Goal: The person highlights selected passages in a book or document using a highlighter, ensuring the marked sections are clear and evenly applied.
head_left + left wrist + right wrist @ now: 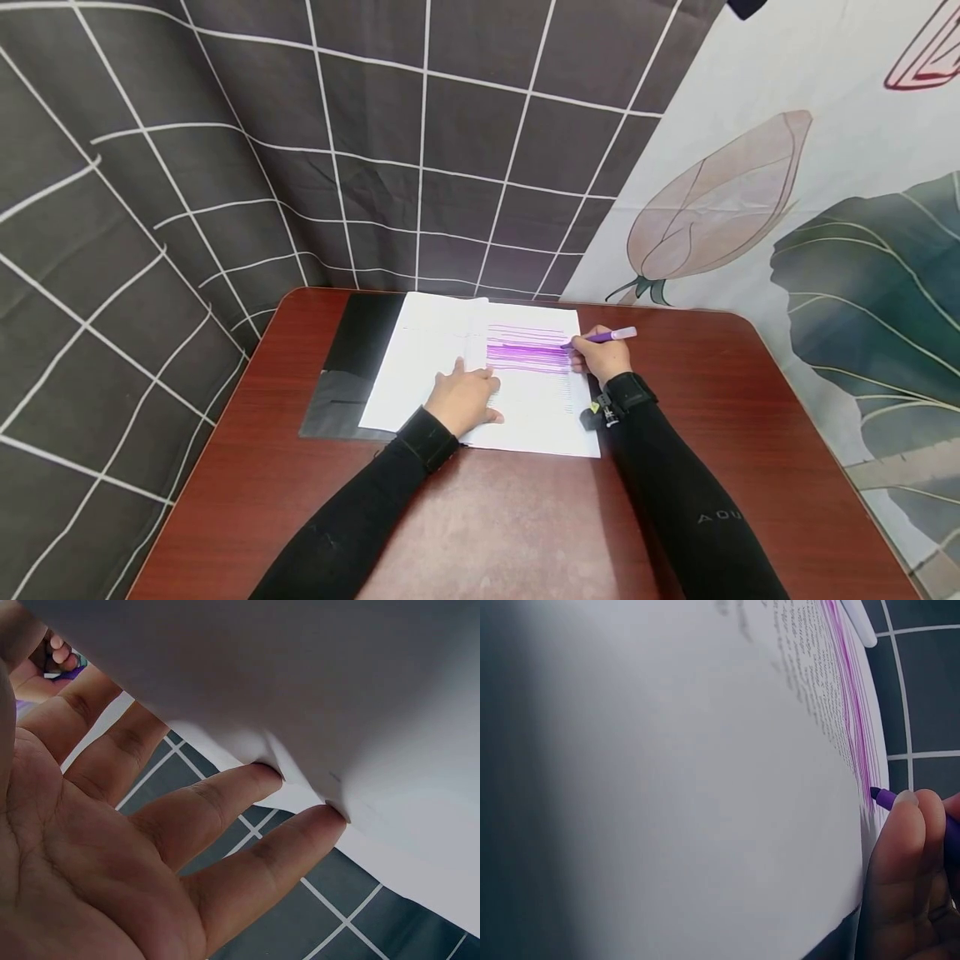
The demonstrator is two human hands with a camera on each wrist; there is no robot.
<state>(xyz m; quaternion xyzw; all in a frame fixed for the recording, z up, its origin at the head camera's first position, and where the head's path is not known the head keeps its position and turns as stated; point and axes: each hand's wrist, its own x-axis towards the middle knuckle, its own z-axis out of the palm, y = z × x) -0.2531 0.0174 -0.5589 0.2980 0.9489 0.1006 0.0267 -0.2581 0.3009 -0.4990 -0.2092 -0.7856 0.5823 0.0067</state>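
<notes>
Purple marker [604, 336] is held at the right edge of the right-hand page [536, 425], pinched in the right hand [606, 358], its tip set at the right end of a band of purple strokes [525, 354]. The left hand [461, 396] is laid across the inner part of the papers with its fingers spread, and nothing is gripped by it; in the left wrist view the paper is seen dented at two of its fingertips [330, 814].

Several ways for things to go wrong can be judged from here. Because the tip is placed so near the margin, the page could be overrun by a longer stroke, and the surface [720, 375] beyond could be marked. Where strokes are packed closely in the middle of the band, the paper may be soaked by repeated inking, so that ink could be let through to whatever lies beneath, and the printed text [802, 682] could be made harder to read. If the pressure of the left hand were eased, the page could be dragged sideways by the pen, and slanted lines would be caused. If that pressure were made too heavy, a crease could be left at the dents. Fresh ink might also be smeared if the side of the right hand were drawn across the band. Whether the ink is wet cannot be told. Some slip of the papers on the black folder [354, 342] under their left side should also be allowed for
</notes>
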